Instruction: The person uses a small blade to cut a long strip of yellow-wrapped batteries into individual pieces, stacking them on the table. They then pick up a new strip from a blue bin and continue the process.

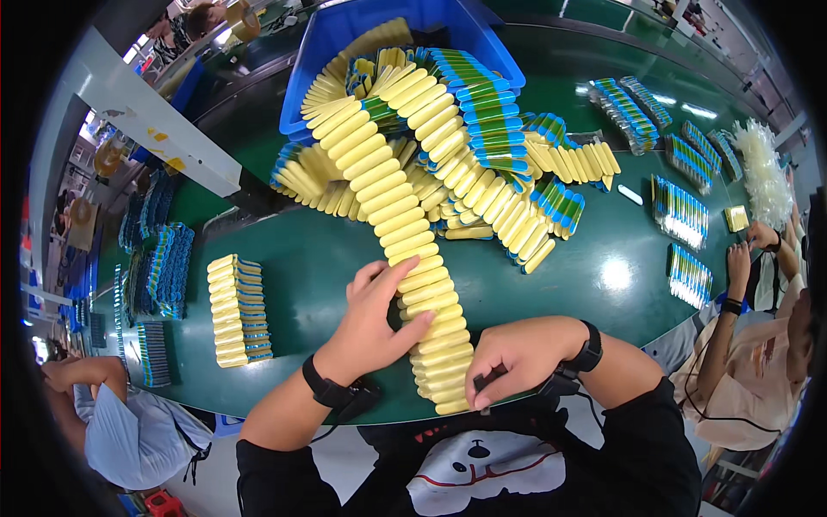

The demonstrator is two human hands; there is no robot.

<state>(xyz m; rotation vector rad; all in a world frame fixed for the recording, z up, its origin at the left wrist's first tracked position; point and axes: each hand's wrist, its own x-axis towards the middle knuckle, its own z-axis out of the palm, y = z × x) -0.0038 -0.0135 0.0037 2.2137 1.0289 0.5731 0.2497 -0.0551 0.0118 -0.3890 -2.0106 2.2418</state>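
Running from the bin [340,31] down toward the wearer in the head view, there's one long yellow strip [398,211] made of ridged sticks set side by side, lying across the green tabletop [314,276]. The left hand [377,312] is on the wearer's side of the bin, thumb and fingers spread apart, laid against the strip's left edge and top. The right hand [521,362] is further from the bin, down by the strip's near end, fingers clamped on a small dark thing [491,376]; can't tell if it's touching the strip too. More strips, yellow with blue and green sides, make a messy pile [495,194] spilling out of the bin toward the wearer. Left of the bin and closer in, there's a neat yellow stack [228,310]. Way off to the bin's right sit some shiny packs [680,211], plus a pale plastic heap [762,172], with a co-worker's hands [738,258] near those.
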